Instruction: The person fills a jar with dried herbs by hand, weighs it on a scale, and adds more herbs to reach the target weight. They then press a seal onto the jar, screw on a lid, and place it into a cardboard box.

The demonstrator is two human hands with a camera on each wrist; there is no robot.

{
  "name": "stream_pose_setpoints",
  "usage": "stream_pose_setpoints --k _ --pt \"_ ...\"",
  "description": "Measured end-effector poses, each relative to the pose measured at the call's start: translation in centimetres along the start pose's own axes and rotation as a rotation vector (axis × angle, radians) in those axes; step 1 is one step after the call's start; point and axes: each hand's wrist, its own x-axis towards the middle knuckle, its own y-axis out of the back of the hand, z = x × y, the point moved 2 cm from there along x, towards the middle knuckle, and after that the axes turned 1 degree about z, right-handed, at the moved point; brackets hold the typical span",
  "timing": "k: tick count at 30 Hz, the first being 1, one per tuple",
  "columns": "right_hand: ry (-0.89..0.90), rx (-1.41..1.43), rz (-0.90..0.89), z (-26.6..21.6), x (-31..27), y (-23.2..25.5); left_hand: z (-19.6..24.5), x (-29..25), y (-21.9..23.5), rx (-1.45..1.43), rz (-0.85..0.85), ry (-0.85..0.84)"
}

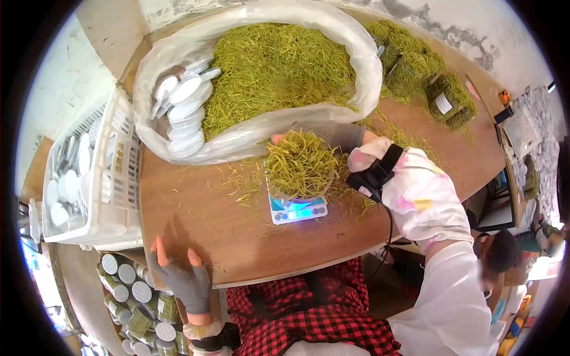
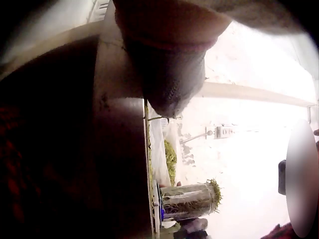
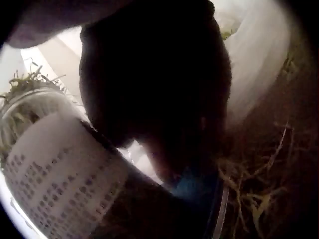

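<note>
A clear jar [image 1: 306, 188] heaped with dried yellow-green strands [image 1: 301, 159] stands on a small digital scale [image 1: 298, 213] with a lit blue display. In the right wrist view the jar [image 3: 60, 169] shows a white printed label. My right hand [image 1: 332, 135], in a grey fingerless glove, reaches around behind the jar, close to its base; the jar hides most of the fingers, and I cannot tell whether they pinch anything. At the table's front left edge, my gloved left hand [image 1: 185, 276] has its fingers extended and holds nothing.
Behind the scale lies a big clear plastic bag [image 1: 249, 133] of strands, with stacked round lids [image 1: 187, 118] inside. A white crate [image 1: 122, 172] of lids stands left; filled jars [image 1: 142, 320] sit below. More strand-covered jars [image 1: 451, 104] are at back right. Loose strands litter the tabletop [image 1: 202, 207].
</note>
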Motion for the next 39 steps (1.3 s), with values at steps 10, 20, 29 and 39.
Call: stream_pose_setpoints --k 10,20,29,39 --pt "-0.338 -0.397 -0.152 -3.0 -7.5 2.4 0.2 0.3 -0.1 0.008 0.033 -0.090" --pt "-0.228 -0.499 0.181 -6.2 -12.4 -0.3 -0.4 0.1 -0.1 -0.064 -0.014 -0.070" --pt "-0.108 -0.568 0.167 -3.4 -9.8 -3.7 0.3 0.1 0.1 -0.023 0.017 -0.069" --pt "-0.367 -0.672 0.230 -2.5 -17.1 3.3 0.2 0.0 0.0 -0.089 -0.006 -0.035"
